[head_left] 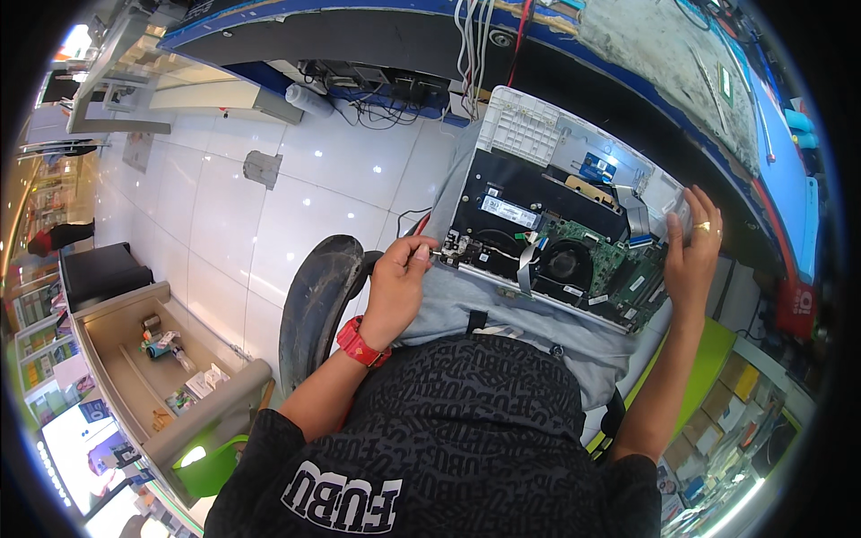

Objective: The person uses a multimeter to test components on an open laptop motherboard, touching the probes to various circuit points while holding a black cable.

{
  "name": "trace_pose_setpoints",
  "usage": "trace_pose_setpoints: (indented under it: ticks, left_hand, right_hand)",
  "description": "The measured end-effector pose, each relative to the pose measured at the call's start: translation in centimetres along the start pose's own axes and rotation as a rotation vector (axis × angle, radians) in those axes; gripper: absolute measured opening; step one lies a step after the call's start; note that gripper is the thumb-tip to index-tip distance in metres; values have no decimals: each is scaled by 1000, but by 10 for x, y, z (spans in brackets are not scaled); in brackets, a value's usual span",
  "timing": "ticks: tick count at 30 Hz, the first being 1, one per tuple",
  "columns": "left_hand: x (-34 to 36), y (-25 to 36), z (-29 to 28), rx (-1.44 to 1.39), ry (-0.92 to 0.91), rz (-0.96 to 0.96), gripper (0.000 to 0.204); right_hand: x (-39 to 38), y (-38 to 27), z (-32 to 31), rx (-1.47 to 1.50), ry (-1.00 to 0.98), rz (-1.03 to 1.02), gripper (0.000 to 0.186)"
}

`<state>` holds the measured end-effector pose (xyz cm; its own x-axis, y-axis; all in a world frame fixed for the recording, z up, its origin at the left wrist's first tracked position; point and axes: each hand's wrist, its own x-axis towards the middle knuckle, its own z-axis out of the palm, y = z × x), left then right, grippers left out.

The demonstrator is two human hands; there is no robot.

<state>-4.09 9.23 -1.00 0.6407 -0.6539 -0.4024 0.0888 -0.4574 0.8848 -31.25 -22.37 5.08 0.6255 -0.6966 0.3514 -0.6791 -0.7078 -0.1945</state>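
An opened-up laptop [484, 176] lies across my lap, its inside facing up. It shows a green circuit board [612, 260], a round black fan [567, 261] and a flat drive card [508, 212]. A white ribbon cable [526, 265] crosses its near edge, and a grey one [636, 215] runs near the right side. My left hand [400, 280] is closed at the near left corner, thumb and forefinger pinched by a small metal part; what is between them is hidden. My right hand [694, 251] grips the right edge, thumb on the inner side.
A blue-edged workbench [664, 99] with tools stands beyond the laptop. Loose cables [386, 109] hang underneath it. To my left are a black chair part [314, 300] and an open beige drawer [134, 359]. A glass display case [717, 430] stands at lower right.
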Motion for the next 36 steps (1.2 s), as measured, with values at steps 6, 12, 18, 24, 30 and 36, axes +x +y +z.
trace_pose_setpoints:
  ticks: [6,12,18,24,30,36]
  left_hand:
    - [-2,-16,5,-96,44,8,25]
    - [-2,-15,5,-131,55,-18,28]
    - [-7,-4,10,21,138,10,32]
    - [-13,-8,24,67,253,88,31]
    - [-20,-10,29,142,207,102,35]
    - [-27,0,26,319,158,209,57]
  right_hand:
    - [0,2,3,34,3,19,35]
    - [2,22,10,119,53,98,34]
    - [-4,37,26,175,113,215,33]
    - [-3,35,36,194,143,237,31]
    - [-2,38,39,209,140,213,31]
    - [-7,42,41,250,143,244,31]
